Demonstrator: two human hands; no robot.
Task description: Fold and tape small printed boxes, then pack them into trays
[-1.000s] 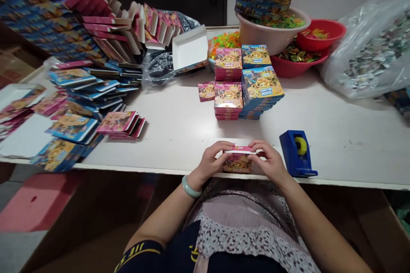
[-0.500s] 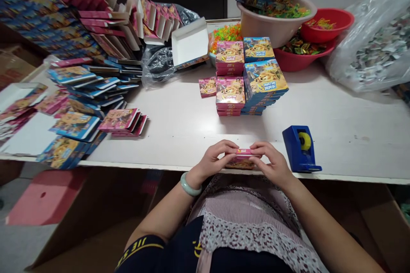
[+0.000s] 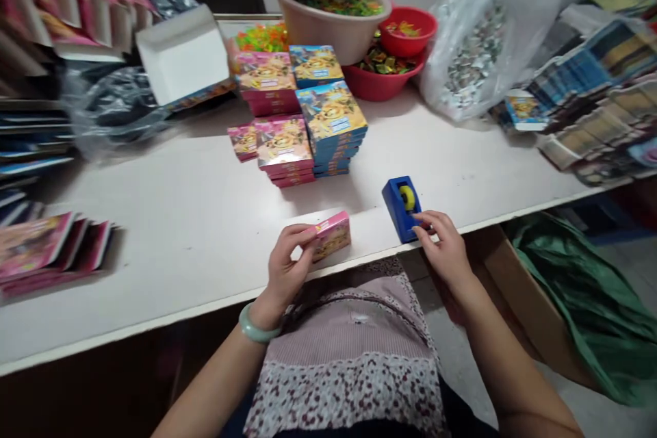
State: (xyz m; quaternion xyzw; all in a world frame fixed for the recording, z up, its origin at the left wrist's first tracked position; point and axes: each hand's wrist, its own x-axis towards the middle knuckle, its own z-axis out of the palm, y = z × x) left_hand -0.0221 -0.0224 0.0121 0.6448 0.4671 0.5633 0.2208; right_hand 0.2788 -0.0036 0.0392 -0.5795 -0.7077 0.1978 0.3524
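Observation:
My left hand [image 3: 291, 256] grips a small pink box [image 3: 332, 238] by its left end, thumb and fingers on either side. The box stands on its long edge near the table's front. At the front end of a blue tape dispenser [image 3: 398, 211], my right hand [image 3: 440, 243] pinches the tape's end between thumb and forefinger; the clear strip itself is hard to make out. A yellow-cored tape roll [image 3: 407, 198] sits in the dispenser.
Behind the hands stand stacks of pink boxes [image 3: 283, 144] and blue boxes [image 3: 332, 113]. Open pink boxes [image 3: 38, 246] lie at left. Farther back are a large tub [image 3: 333, 31], red bowls [image 3: 382, 82] and a clear plastic bag [image 3: 462, 68]. Box stacks [image 3: 585, 75] fill the right.
My right hand has left the pink box and moved right to the tape dispenser. My left hand still holds the box, now turned at an angle. The view has swung right.

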